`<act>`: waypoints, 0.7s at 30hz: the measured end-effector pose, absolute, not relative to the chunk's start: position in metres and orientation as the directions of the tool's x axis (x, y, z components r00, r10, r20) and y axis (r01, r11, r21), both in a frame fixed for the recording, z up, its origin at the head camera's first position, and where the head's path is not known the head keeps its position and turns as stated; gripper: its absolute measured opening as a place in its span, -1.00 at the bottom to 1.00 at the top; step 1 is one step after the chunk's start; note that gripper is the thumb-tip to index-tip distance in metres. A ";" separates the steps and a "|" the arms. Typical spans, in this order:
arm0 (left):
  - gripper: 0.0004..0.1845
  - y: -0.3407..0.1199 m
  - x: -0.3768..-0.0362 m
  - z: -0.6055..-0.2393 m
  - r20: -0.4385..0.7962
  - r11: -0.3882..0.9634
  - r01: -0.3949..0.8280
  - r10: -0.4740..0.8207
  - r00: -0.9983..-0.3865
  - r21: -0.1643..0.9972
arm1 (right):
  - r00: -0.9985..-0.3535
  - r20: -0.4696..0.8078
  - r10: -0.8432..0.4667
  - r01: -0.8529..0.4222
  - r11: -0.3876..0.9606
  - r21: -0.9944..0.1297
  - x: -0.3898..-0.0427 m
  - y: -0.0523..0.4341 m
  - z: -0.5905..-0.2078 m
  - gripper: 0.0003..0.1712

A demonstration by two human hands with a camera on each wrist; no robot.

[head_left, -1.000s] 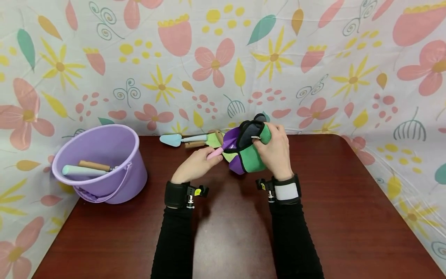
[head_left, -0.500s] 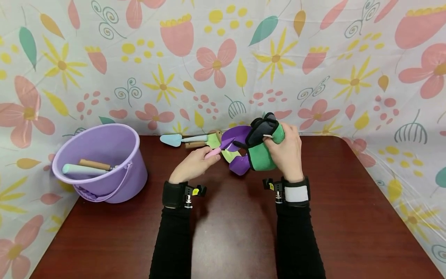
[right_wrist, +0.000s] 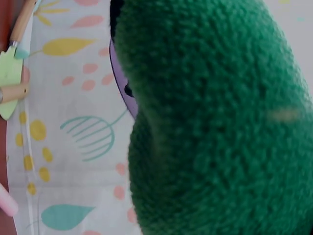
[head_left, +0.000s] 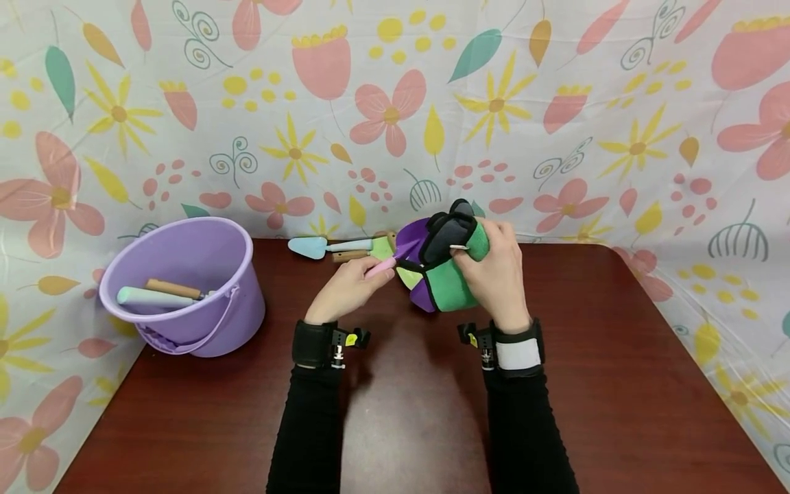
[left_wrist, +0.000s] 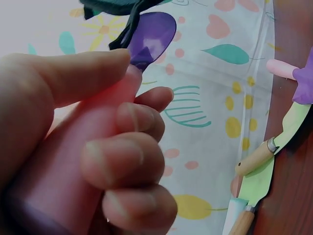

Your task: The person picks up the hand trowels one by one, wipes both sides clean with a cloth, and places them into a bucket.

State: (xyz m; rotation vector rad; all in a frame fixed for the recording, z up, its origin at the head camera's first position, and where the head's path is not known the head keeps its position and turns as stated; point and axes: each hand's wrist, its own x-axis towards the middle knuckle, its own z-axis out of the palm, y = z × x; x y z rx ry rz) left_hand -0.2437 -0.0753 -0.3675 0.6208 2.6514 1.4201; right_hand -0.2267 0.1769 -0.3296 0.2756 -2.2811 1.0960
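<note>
My left hand [head_left: 348, 288] grips the pink handle of a small purple garden trowel [left_wrist: 154, 36], thumb along the handle and fingers curled round it. A green fuzzy cleaning mitt [head_left: 449, 285] with black edging and a grey lining is pinched in my right hand [head_left: 498, 274]. The mitt's dark edge overlaps the trowel's blade, hiding part of it. In the right wrist view the green pile fills most of the frame and covers the fingers. Beyond the hands, a second purple tool [left_wrist: 304, 83] with a pink handle lies on the table, partly behind the mitt.
At the left stands a lilac bucket [head_left: 243, 309] holding a mint-handled tool [head_left: 151, 298] and a wooden-handled tool [head_left: 173, 288]. Along the table's back edge lie a light blue trowel [head_left: 308, 248] and light green tools [left_wrist: 259, 181] with wooden handles. A flowered cloth hangs behind.
The mitt in my right hand first slid right, baring the trowel's blade, then came back left over it. My left hand keeps its grip and has barely moved.
</note>
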 end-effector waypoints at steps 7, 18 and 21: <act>-0.59 -0.071 -0.243 -0.366 0.181 0.470 0.355 0.375 -0.909 0.808 | -0.798 0.602 0.012 -0.459 0.635 -0.622 -0.224 0.160 -0.328 -0.49; -0.58 -0.063 -0.242 -0.365 0.185 0.489 0.362 0.373 -0.909 0.794 | -0.794 0.607 -0.045 -0.484 0.652 -0.584 -0.226 0.151 -0.335 -0.46; -0.55 -0.061 -0.242 -0.366 0.184 0.481 0.364 0.381 -0.906 0.797 | -0.796 0.602 -0.054 -0.481 0.661 -0.576 -0.227 0.150 -0.337 -0.45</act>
